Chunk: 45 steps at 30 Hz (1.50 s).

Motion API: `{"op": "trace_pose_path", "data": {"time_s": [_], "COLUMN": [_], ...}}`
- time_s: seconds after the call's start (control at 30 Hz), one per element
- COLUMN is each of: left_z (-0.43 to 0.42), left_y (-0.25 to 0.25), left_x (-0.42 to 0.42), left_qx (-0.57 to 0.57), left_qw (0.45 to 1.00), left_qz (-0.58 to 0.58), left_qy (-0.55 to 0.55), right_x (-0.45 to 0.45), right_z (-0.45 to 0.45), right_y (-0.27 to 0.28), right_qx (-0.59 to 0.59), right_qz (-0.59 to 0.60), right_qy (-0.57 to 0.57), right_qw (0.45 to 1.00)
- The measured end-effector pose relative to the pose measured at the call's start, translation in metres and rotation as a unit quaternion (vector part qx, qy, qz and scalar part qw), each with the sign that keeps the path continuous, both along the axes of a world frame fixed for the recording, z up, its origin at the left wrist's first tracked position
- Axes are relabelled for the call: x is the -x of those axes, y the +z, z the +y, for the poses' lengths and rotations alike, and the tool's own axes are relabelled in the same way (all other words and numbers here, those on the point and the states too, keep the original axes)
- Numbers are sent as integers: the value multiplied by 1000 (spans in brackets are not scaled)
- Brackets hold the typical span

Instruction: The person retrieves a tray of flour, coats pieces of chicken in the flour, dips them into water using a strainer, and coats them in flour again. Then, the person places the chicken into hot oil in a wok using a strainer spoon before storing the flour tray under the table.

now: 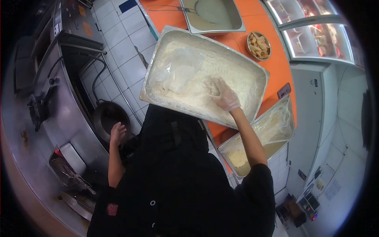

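My right hand [226,97], in a clear plastic glove dusted white, reaches into a large metal tray [263,85] of pale flour [237,71]. Its fingers are curled at the flour's surface; whatever lies between them, if anything, is too coated to make out. A clear plastic bag [179,65] rests on the flour at the tray's left. My left hand [118,133] is bare and hangs at my side over the floor and a dark pan, fingers loosely stretched, holding nothing.
A metal pan of cloudy liquid [215,15] with a wire strainer [199,12] stands behind the tray. A bowl of pale pieces [259,46] and a phone-like object [284,91] lie on the orange counter [278,51]. Nearby are a plastic-lined container [272,126] and a dark pan [108,118].
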<state>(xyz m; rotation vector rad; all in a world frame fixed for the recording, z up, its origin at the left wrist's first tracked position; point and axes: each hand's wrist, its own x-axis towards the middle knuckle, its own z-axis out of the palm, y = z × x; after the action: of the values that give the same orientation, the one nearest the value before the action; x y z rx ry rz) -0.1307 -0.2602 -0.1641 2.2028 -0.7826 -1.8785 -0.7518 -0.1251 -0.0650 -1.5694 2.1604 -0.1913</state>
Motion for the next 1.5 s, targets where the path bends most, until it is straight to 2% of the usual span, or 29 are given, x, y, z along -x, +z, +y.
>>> {"op": "trace_pose_path", "data": {"time_s": [0.07, 0.1, 0.17, 0.2, 0.23, 0.3, 0.33, 0.4, 0.43, 0.5, 0.57, 0.6, 0.67, 0.7, 0.77, 0.8, 0.83, 0.9, 0.97, 1.03, 1.1, 1.17, 1.23, 1.27, 1.3, 1.33, 1.4, 1.43, 1.5], "left_z": [-3, -2, 4, 6, 11, 16, 20, 21, 23, 19, 18, 14, 5, 5, 2, 2, 4, 9, 15, 21, 25, 20, 15, 14, 11, 7, 5, 3, -1], "left_y": [4, 7, 9, 7, 5, 0, -4, -14, -15, -13, -9, -6, 2, 4, 5, 4, 3, -2, -11, -17, -20, -16, -7, -3, -4, -6, -8, -6, -6], "left_x": [6, 7, 7, 8, 8, 5, 4, 4, 0, 1, -1, 0, 8, 9, 12, 12, 10, 5, 0, -4, -3, -3, 4, 5, 4, 2, 2, 3, 10], "left_qx": [1, 4, 4, 3, 3, -39, -34, -50, -64, -57, -55, -31, 2, 0, -5, -5, -4, -5, -25, -37, -49, -63, -49, -39, -39, -28, -18, -9, 5], "left_qw": [1000, 1000, 1000, 1000, 1000, 999, 999, 998, 997, 998, 998, 999, 1000, 1000, 1000, 1000, 1000, 1000, 999, 999, 998, 995, 996, 998, 998, 998, 999, 999, 1000], "left_qz": [-4, -12, -7, 3, 2, -10, -17, -19, -26, -24, -26, -14, -2, -2, -13, -11, -11, -7, -4, -14, -27, -37, -31, -23, -21, -20, -17, -12, -3], "left_qy": [1, -1, 2, -2, -5, -17, -15, -23, -21, -21, -7, -8, -4, -3, -9, -9, -7, -5, -20, -29, -42, -63, -61, -53, -54, -52, -42, -37, -27], "right_x": [18, 27, 37, 8, -12, -41, -53, -56, -48, -11, 10, 28, 59, 54, 34, 30, 28, 41, 47, 14, -36, -77, -84, -77, -72, -67, -59, -53, -32], "right_z": [1, 1, 5, -5, -8, -12, -9, -6, 2, 13, 10, 12, 17, 17, 15, 23, 34, 67, 84, 66, 25, 6, 5, 6, 1, 1, 1, 9, 29], "right_y": [11, -2, -45, -42, -27, 3, 12, 25, 11, -36, -40, -47, -64, -47, 14, 20, 25, 7, -16, -21, -35, -45, -65, -90, -88, -84, -69, -68, -62], "right_qx": [62, 62, 60, 78, 77, 49, 45, -27, -28, 4, 13, 12, 114, 112, 147, 146, 161, 8, -236, -316, -330, -239, -142, -172, -200, -199, -269, -269, -115], "right_qz": [-182, -183, 58, 131, 131, 78, 76, 113, 115, 13, 62, 61, 185, 186, 225, 226, 121, 20, -28, -84, 9, 61, 69, 50, 34, 37, -83, -80, -130], "right_qy": [-73, -68, -224, -229, -231, -43, -50, 19, 13, 18, -99, -92, -103, -102, 80, 80, -36, -169, -84, 9, -163, -257, -268, -200, -129, -127, -235, -231, -247], "right_qw": [979, 979, 971, 961, 961, 995, 995, 993, 993, 1000, 993, 994, 971, 971, 960, 960, 979, 985, 968, 945, 930, 935, 950, 963, 971, 971, 930, 932, 953]}}
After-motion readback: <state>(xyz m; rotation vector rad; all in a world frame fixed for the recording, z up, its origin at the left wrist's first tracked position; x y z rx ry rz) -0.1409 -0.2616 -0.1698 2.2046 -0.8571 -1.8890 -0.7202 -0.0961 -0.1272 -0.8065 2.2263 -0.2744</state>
